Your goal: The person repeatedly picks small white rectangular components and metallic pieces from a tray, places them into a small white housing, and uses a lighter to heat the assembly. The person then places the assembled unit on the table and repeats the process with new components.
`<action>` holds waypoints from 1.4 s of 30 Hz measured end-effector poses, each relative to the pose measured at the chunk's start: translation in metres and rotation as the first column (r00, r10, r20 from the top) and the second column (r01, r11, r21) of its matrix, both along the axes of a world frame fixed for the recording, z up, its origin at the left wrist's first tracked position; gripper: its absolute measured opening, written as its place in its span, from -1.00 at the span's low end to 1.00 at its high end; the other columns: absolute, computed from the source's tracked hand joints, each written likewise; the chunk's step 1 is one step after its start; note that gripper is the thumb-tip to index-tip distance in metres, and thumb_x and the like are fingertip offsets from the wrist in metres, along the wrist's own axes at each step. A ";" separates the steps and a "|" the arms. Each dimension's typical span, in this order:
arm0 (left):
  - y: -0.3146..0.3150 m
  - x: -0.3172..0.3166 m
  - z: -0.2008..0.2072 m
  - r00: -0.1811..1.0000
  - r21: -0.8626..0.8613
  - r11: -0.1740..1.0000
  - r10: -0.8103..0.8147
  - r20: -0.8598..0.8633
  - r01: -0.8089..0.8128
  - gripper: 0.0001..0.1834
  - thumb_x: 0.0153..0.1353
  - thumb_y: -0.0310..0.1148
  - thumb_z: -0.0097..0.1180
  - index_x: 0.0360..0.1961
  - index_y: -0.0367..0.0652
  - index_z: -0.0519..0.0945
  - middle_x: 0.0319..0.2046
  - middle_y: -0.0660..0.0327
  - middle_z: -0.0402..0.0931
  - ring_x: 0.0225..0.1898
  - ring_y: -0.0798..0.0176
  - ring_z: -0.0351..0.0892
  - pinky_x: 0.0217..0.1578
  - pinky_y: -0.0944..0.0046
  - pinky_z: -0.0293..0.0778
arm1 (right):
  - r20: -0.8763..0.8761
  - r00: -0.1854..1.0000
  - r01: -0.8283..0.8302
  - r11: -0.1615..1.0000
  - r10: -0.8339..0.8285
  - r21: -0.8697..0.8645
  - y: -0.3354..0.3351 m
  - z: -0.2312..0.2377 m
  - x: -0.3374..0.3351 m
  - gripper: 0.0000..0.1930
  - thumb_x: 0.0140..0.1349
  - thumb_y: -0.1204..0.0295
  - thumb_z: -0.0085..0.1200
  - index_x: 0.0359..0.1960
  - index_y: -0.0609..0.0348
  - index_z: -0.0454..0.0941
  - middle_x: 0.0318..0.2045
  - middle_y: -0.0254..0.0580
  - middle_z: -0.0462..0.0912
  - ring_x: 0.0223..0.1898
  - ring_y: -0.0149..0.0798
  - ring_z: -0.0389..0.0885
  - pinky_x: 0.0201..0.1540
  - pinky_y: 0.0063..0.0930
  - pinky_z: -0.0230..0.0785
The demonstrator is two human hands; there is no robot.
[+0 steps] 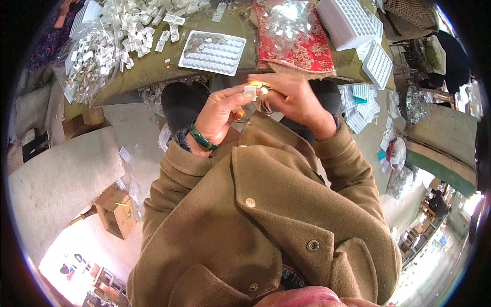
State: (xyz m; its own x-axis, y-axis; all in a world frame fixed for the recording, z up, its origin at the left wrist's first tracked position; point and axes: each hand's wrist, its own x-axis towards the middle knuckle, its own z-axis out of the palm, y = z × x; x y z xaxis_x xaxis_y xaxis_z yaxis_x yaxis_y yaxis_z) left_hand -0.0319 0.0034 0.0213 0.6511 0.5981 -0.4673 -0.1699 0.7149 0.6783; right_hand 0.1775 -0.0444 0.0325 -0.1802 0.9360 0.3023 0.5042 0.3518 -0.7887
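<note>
Left hand: I see my left hand (221, 115) raised in front of my chest, fingers curled, thumb and forefinger pinched on a small white clip (250, 91).
Clip: it sits right at the left fingertips, sticking up above them, just short of the table (148, 71) edge and touching the right hand's fingertips.
Right hand: my right hand (296, 102) comes in from the other side, fingers bent and closed toward the clip; something small and shiny (260, 85) glints between its fingertips, but I cannot tell what it is.
Grip check: left is closed on the clip; right is closed on the glinting bit, the two hands meeting at the clip.
Wrist: a green bangle (201, 137) rides on my left wrist, just above the brown coat (266, 204) sleeve.
Tray: a white tray (212, 51) with rows of round pockets lies on the table straight ahead of the hands, a few pockets at its far end filled.
Loose clips: a heap of white clips (143, 23) spreads over the table to the upper left, well apart from the hands.
Bag: a clear bag (87, 64) of small parts lies at the table's left end.
Cloth: a red patterned cloth (294, 36) lies right of the tray, with clear plastic on it.
More trays: stacked white trays (348, 20) sit further right.
</note>
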 end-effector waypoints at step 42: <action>0.005 0.022 0.002 0.994 0.072 0.993 -0.087 -0.060 0.092 -0.62 0.38 -0.19 0.09 0.02 -0.28 0.59 -0.39 0.36 0.56 -0.48 0.56 0.45 -0.52 0.58 0.34 | 0.236 0.708 0.616 0.746 -0.665 0.253 0.017 -0.023 0.071 -0.87 0.20 0.35 0.22 -0.33 0.14 0.68 -0.38 -0.07 0.61 -0.39 -0.02 0.63 -0.31 -0.25 0.49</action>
